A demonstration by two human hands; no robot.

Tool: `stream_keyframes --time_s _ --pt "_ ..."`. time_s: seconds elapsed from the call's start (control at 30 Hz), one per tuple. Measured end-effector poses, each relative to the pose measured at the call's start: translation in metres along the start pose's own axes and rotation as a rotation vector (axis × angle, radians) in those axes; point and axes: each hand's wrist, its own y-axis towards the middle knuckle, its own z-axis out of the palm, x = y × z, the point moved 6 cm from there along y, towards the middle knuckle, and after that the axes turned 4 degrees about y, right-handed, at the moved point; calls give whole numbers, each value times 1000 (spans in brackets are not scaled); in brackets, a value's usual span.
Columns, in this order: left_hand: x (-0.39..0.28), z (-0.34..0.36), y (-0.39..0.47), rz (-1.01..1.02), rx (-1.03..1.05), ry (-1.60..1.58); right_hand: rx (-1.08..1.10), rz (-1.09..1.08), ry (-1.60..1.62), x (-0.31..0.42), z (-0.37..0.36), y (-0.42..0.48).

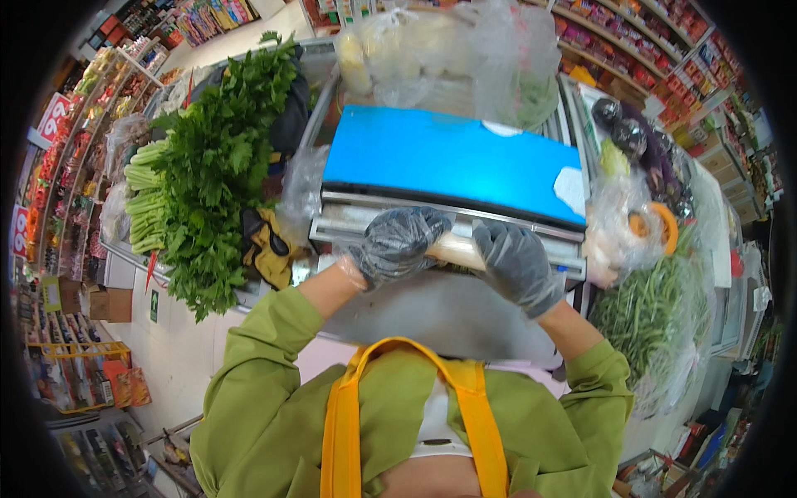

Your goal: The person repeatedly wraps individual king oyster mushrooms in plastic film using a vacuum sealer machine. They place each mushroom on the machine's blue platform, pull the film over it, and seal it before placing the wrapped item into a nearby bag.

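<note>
Both my hands wear grey gloves under clear plastic ones and meet over the near edge of a metal wrapping machine (448,215) with a bright blue top panel (448,162). Between them lies a pale, whitish, elongated item (457,250), perhaps a vegetable or a roll; its exact kind is unclear. My left hand (401,243) closes around its left end. Its right end is in my right hand (520,264), whose fingers curl over it. Below the hands is a grey metal plate (442,311), nearest my body.
Bunches of leafy celery (212,168) fill the left side, beside black and yellow gloves (268,246). Plastic-bagged pale produce (423,50) stands behind the machine. Wrapped eggplants (644,137), an orange tape dispenser (663,227) and green beans (654,317) lie at right.
</note>
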Motion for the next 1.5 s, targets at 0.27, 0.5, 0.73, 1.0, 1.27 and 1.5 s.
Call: stream_keyframes --time_s 0.27,0.5,0.73,1.0,1.27,1.5 --pt "-42 44 -74 -204 82 14 -83 215 279 56 37 -73" --pt "-37 20 -69 -110 5 -21 -31 201 596 36 43 -71" --pt "-65 -33 -80 -266 -364 41 154 396 651 20 42 -57" --pt "-85 104 -87 -1008 -435 -2105 364 510 894 13 41 -41" --pt "-88 133 -55 -1055 -865 -2284 84 760 911 18 27 -68" --pt "-73 153 -49 -1075 -1095 -2132 -246 665 357 -61 -33 -142"
